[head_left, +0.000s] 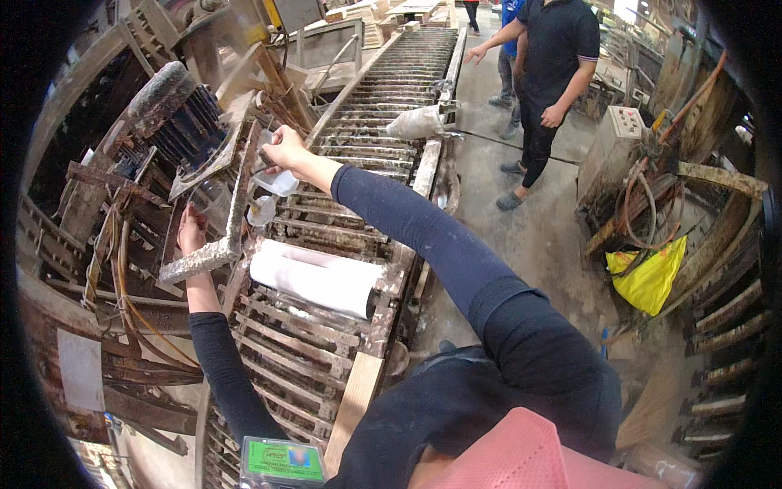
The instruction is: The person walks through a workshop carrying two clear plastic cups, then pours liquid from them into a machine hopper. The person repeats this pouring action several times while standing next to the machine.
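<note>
My right hand [285, 152] reaches over the roller conveyor to a crusted metal frame [238, 191], fingers closed. What they grip is hard to make out; a white translucent plastic piece [282, 182] hangs just below them. My left hand [192, 229] is up beside the same frame, on its left side, its fingers closed at the edge of a clear plastic container [213, 200]. A small whitish plastic cup [261, 211] sits between the frame and the rollers. Nearer to me, a white roll [314, 277] lies across the conveyor.
The dirty roller conveyor [391, 81] runs away from me, with a whitish bottle-shaped object [414, 122] on its right side. A finned motor [175, 122] stands left of my hands. Two people [558, 57] stand right of the conveyor, near a control box [617, 155] and a yellow bag [649, 275].
</note>
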`<control>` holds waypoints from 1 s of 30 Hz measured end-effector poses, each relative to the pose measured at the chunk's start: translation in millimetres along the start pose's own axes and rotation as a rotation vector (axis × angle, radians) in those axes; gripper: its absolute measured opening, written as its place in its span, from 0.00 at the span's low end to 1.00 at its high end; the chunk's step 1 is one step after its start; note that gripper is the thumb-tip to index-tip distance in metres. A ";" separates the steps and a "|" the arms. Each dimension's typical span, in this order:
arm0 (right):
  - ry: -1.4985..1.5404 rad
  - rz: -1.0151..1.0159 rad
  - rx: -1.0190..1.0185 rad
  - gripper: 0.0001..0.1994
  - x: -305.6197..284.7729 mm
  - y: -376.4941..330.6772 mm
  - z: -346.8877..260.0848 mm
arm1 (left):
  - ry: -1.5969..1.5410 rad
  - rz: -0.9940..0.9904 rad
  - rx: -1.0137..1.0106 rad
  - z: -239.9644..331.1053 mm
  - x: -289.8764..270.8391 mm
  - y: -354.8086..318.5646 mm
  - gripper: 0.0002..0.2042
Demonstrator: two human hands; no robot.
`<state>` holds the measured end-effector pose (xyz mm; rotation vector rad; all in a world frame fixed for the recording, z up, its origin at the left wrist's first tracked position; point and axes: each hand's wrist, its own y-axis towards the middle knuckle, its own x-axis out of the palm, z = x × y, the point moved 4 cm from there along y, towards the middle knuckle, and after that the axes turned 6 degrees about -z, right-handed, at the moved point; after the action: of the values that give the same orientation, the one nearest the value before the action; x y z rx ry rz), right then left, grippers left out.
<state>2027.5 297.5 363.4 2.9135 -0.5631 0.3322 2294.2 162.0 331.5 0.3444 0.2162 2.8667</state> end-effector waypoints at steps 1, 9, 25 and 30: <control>0.025 -0.018 -0.046 0.13 1.2 0.9 -1.7 | -0.012 -0.082 0.062 2.7 2.8 0.0 0.16; 0.011 -0.020 0.014 0.12 0.4 1.8 0.3 | 0.030 -0.043 0.077 5.9 5.2 -10.7 0.15; 0.044 -0.071 -0.055 0.12 1.5 0.5 -2.3 | 0.058 -0.190 0.053 1.7 -3.2 5.1 0.15; 0.008 -0.024 -0.006 0.13 0.4 2.5 1.7 | 0.044 -0.141 0.085 1.6 -3.1 3.8 0.16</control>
<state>2027.3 294.8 362.1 2.9092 -0.5271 0.3378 2296.7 157.8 333.0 0.2705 0.3573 2.7330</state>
